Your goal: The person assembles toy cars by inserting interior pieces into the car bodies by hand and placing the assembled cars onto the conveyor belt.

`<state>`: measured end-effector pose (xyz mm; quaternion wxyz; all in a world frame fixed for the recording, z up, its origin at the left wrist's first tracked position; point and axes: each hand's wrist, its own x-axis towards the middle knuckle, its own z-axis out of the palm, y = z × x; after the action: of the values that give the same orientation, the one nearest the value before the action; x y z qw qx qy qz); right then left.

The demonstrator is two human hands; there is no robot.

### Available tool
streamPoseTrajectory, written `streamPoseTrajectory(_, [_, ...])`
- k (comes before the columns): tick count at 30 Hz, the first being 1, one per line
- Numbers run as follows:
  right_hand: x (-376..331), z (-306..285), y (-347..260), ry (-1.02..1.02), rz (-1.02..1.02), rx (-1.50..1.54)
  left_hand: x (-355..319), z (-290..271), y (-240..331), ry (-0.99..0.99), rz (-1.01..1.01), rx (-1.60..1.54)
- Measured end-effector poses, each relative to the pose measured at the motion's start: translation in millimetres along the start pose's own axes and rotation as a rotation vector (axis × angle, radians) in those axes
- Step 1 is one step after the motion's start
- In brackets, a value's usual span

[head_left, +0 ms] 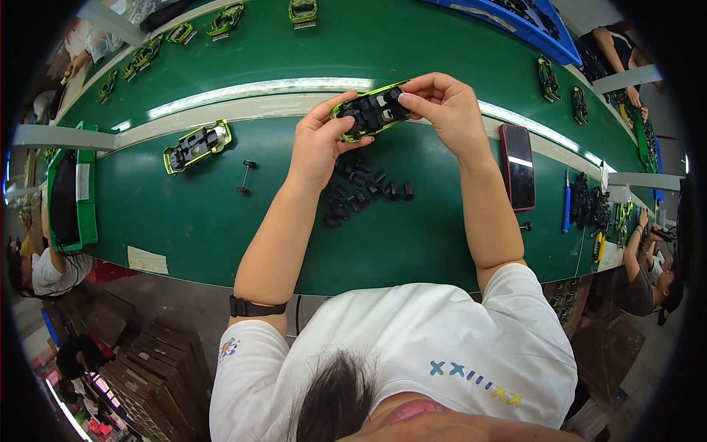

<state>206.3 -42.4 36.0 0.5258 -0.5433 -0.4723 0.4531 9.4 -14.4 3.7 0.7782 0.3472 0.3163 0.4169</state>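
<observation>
"Two hands, one green-and-black toy car [372,113] held over the bench [412,250]: left hand [315,144] curled round one end, right hand [449,114] pinching the other."

"Best technique?"

"Likely supporting both ends and pressing evenly, so nothing flexes."

"And the count?"

"One phone [519,168]; to the left, one similar car [197,147] and one wheeled axle [247,177]; black pieces [393,191], perhaps fifteen, overlapping too much for certainty."

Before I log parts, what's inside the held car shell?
Black parts and pale pieces show; the left hand and right hand partly hide both ends of the car shell.
</observation>
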Motion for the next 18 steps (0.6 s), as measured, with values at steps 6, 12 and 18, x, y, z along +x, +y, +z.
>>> streamPoseTrajectory(6, [-4.5, 11.9, 2.7, -0.007, -0.004, -0.081, -0.4, -0.5, -2.8, 0.008, -0.018, 0.03])
streamPoseTrajectory(12, [-4.3, 5.8, 5.5, 0.023, -0.012, -0.182, -2.8, 4.7, -2.6, -0.023, 0.006, 0.068])
streamPoseTrajectory(18, [-7.2, 15.0, -1.4, 0.114, 0.09, -0.237, -3.8, 7.5, -7.9, 0.021, 0.032, 0.051])
